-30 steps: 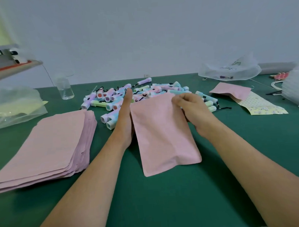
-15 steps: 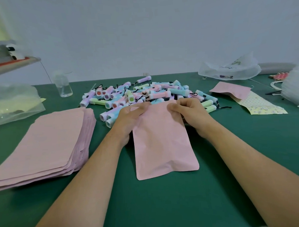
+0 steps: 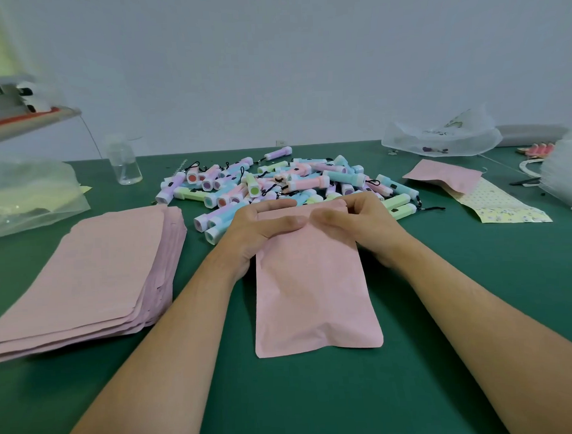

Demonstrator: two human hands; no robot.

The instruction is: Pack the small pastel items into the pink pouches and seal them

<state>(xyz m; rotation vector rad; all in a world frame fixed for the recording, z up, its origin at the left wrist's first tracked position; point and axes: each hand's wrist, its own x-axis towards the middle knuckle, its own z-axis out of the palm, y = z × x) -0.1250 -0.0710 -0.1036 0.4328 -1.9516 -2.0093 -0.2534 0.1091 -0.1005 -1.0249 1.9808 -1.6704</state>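
Note:
A pink pouch point(image 3: 314, 291) lies flat on the green table point(image 3: 318, 396) in front of me, its top edge toward a heap of small pastel flashlight-like items point(image 3: 276, 184). My left hand point(image 3: 259, 231) pinches the pouch's top left, thumb on the front and fingers behind the rim. At the top right, my right hand point(image 3: 360, 226) pinches it the same way. Both thumbs nearly meet at the middle of the pouch's top.
A stack of flat pink pouches point(image 3: 93, 274) lies at the left. Behind it are a clear plastic bag point(image 3: 28, 198) and a small clear bottle point(image 3: 125, 164). At the right lie another pink pouch point(image 3: 446, 177), a patterned yellow sheet point(image 3: 504, 207) and a clear bag point(image 3: 438, 138).
The pouch has slid toward me and straightened. My left hand went from lying along its left edge to pinching its top, and both thumbs have moved inward to the middle.

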